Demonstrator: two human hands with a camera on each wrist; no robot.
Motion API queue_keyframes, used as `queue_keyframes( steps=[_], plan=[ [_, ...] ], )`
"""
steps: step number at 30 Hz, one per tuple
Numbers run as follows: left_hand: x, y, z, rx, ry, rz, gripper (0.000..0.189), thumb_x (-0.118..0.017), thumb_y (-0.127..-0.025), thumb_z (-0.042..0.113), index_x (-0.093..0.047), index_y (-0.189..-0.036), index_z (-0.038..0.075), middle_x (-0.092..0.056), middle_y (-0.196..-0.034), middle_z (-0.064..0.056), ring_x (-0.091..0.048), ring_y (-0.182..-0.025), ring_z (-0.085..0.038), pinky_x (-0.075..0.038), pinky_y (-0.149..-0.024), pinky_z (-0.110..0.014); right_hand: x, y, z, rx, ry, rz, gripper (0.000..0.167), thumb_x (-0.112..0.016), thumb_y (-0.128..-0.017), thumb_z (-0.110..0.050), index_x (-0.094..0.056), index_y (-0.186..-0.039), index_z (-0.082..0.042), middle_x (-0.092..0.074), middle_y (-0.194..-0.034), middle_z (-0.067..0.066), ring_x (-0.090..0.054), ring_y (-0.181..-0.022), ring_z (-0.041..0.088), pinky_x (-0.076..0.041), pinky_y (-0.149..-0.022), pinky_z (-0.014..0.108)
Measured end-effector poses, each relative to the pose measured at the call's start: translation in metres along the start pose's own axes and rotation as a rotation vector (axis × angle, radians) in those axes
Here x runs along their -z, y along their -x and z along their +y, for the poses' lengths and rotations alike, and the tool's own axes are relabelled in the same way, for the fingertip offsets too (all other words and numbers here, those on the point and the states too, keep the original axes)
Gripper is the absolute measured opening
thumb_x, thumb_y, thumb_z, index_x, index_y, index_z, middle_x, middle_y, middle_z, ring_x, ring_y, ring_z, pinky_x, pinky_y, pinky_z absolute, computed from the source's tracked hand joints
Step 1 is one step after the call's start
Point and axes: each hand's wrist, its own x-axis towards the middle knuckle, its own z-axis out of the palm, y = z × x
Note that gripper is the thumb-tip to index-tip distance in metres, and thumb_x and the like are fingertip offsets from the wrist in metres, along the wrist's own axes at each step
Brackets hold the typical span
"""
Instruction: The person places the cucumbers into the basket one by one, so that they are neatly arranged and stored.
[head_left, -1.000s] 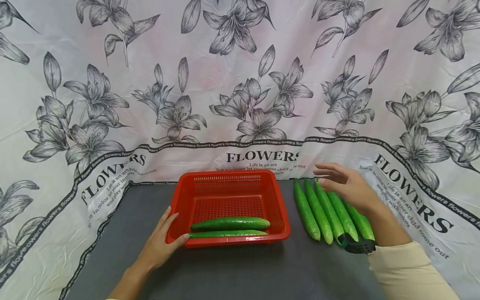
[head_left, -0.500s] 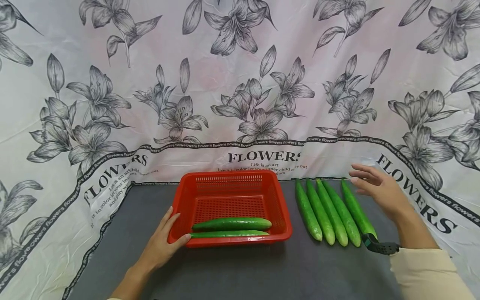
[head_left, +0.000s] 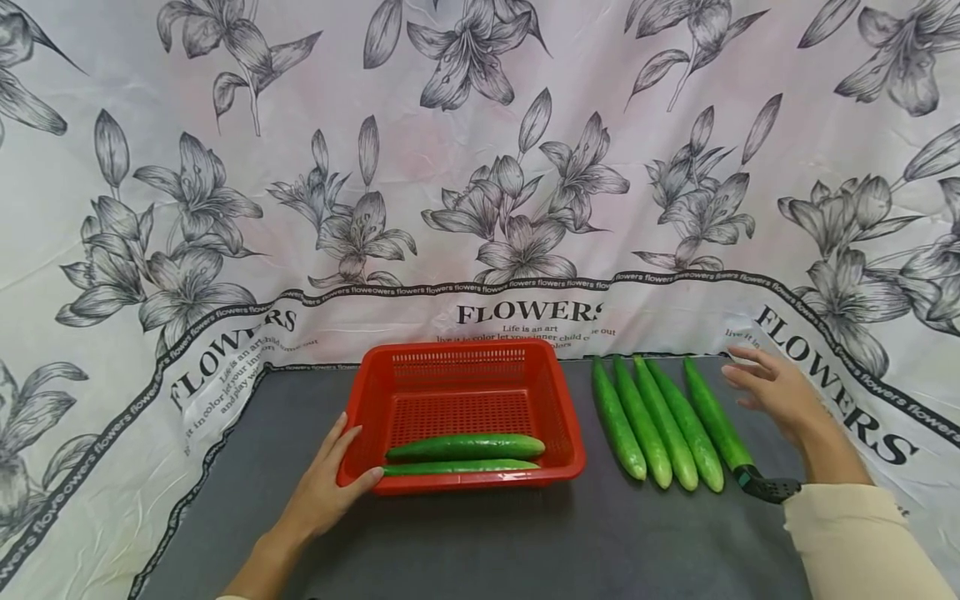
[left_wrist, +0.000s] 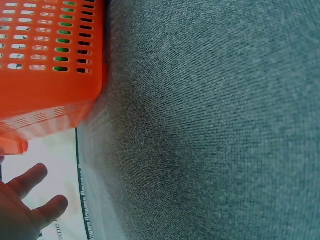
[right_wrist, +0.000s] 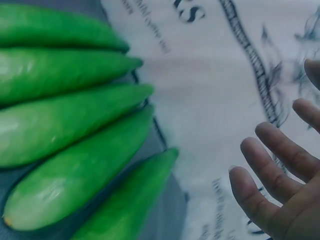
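A red plastic basket [head_left: 558,408] with slotted walls stands on the dark table. Inside, two green cucumbers [head_left: 465,447] lie lengthwise near its front wall. My left hand [head_left: 318,492] touches the basket's front left corner, thumb at the front rim and fingers by the left side; the left wrist view shows two spread, straight fingers [left_wrist: 50,211]. Several cucumbers [head_left: 665,425] lie side by side to the right of the basket, the rightmost one [head_left: 716,414] slightly apart at its far end. To their right, my right hand [head_left: 783,396] hovers with loose, spread fingers and holds nothing.
A white cloth [head_left: 510,192] printed with grey flowers hangs behind the table and down both sides. The grey table surface [head_left: 480,542] extends in front of the basket. A black band [head_left: 768,485] is on the right wrist.
My right hand has moved right, from above the cucumbers to beside the rightmost one, uncovering their far ends. The left hand and basket have stayed put.
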Motion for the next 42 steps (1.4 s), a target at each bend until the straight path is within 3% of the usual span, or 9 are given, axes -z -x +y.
queue_keyframes(
  steps=[3, 7, 11, 13, 15, 34, 37, 39, 42],
  plan=[
    [-0.001, 0.0, -0.001, 0.002, 0.0, 0.0, 0.074, -0.066, -0.087, 0.048, -0.042, -0.145, 0.009, -0.017, -0.158, -0.005, -0.03, -0.135, -0.034, -0.034, -0.096, -0.062, 0.001, -0.002, 0.013, -0.079, 0.011, -0.001, 0.073, -0.055, -0.097, -0.043, -0.026, -0.152, -0.004, -0.053, -0.129, 0.01, -0.054, -0.09, -0.009, -0.053, -0.078, 0.033],
    [-0.001, 0.0, -0.002, 0.0, 0.002, 0.001, 0.074, -0.067, -0.087, 0.048, -0.042, -0.145, 0.008, -0.018, -0.158, -0.005, -0.029, -0.135, -0.034, -0.033, -0.096, -0.062, 0.002, -0.005, 0.03, -0.172, 0.015, -0.013, 0.081, -0.053, -0.095, -0.05, -0.022, -0.152, -0.002, -0.033, -0.144, 0.033, -0.054, -0.09, -0.005, -0.052, -0.082, 0.039],
    [-0.002, 0.0, -0.003, -0.003, -0.001, 0.006, 0.074, -0.067, -0.087, 0.048, -0.042, -0.145, 0.009, -0.018, -0.158, -0.004, -0.029, -0.135, -0.034, -0.033, -0.096, -0.062, 0.002, -0.008, 0.043, -0.234, 0.01, -0.018, 0.085, -0.05, -0.095, -0.053, -0.018, -0.152, 0.0, -0.023, -0.147, 0.036, -0.054, -0.111, 0.027, -0.049, -0.086, 0.046],
    [-0.001, -0.001, -0.003, -0.004, -0.004, 0.009, 0.074, -0.067, -0.087, 0.048, -0.042, -0.145, 0.01, -0.018, -0.158, -0.004, -0.03, -0.135, -0.034, -0.033, -0.096, -0.062, 0.001, -0.008, 0.048, -0.254, 0.006, -0.021, 0.086, -0.05, -0.095, -0.053, -0.017, -0.151, 0.002, -0.021, -0.147, 0.037, -0.043, -0.122, 0.043, -0.047, -0.088, 0.049],
    [-0.001, -0.001, -0.003, -0.005, -0.006, 0.011, 0.074, -0.067, -0.087, 0.048, -0.042, -0.145, 0.01, -0.018, -0.158, -0.004, -0.03, -0.135, -0.034, -0.033, -0.096, -0.062, 0.0, -0.008, 0.053, -0.272, 0.002, -0.032, 0.087, -0.05, -0.095, -0.054, -0.016, -0.151, 0.003, -0.018, -0.147, 0.037, -0.033, -0.127, 0.05, -0.045, -0.09, 0.052],
    [0.0, 0.0, -0.002, 0.012, -0.015, -0.005, 0.075, -0.065, -0.087, 0.05, -0.042, -0.146, 0.011, -0.017, -0.159, -0.003, -0.031, -0.135, -0.033, -0.034, -0.095, -0.062, -0.015, -0.006, 0.084, -0.407, -0.009, -0.082, 0.082, -0.046, -0.099, -0.047, -0.009, -0.151, 0.004, -0.009, -0.146, 0.041, -0.019, -0.13, 0.057, -0.034, -0.096, 0.062],
    [0.0, 0.0, -0.001, 0.011, -0.015, -0.002, 0.075, -0.066, -0.087, 0.05, -0.042, -0.146, 0.01, -0.018, -0.158, -0.003, -0.031, -0.135, -0.034, -0.034, -0.096, -0.062, -0.017, -0.008, 0.088, -0.411, 0.002, -0.063, 0.083, -0.048, -0.098, -0.049, -0.011, -0.152, 0.002, -0.007, -0.148, 0.04, -0.026, -0.127, 0.057, -0.037, -0.093, 0.061],
    [0.0, 0.0, -0.001, 0.01, -0.014, 0.0, 0.074, -0.066, -0.087, 0.049, -0.042, -0.146, 0.01, -0.018, -0.158, -0.003, -0.031, -0.135, -0.034, -0.034, -0.096, -0.062, -0.019, -0.009, 0.092, -0.41, 0.024, -0.045, 0.084, -0.05, -0.096, -0.05, -0.013, -0.152, 0.001, -0.007, -0.148, 0.04, -0.042, -0.11, 0.054, -0.042, -0.086, 0.058],
    [0.001, -0.001, 0.0, 0.011, -0.015, 0.0, 0.075, -0.066, -0.087, 0.05, -0.042, -0.146, 0.011, -0.018, -0.158, -0.004, -0.031, -0.135, -0.034, -0.033, -0.096, -0.062, -0.022, -0.009, 0.095, -0.397, 0.048, -0.037, 0.085, -0.051, -0.096, -0.05, -0.014, -0.152, 0.001, -0.009, -0.148, 0.039, -0.043, -0.106, 0.054, -0.042, -0.085, 0.057]
  ],
)
